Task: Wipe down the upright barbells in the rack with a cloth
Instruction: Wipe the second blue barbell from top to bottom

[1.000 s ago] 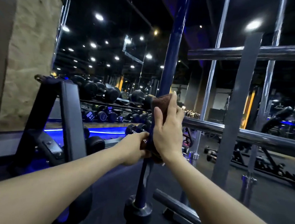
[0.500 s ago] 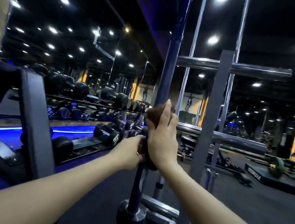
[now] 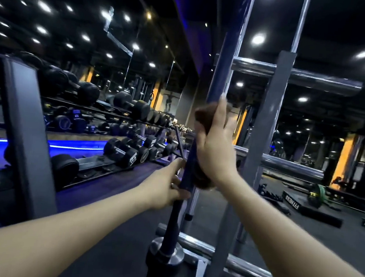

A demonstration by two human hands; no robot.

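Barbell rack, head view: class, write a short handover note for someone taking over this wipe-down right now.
Left hand: grips the blue barbell below the cloth, steadying it.
Right hand: holds the brown cloth wrapped against that bar at mid-height.
The bar stands upright in the rack.
Done: cannot tell how much is wiped.
Left: the bar above the cloth, then the chrome bars behind.

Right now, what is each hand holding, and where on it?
The left hand grips the blue barbell low on its shaft. The right hand holds the brown cloth against the shaft just above.
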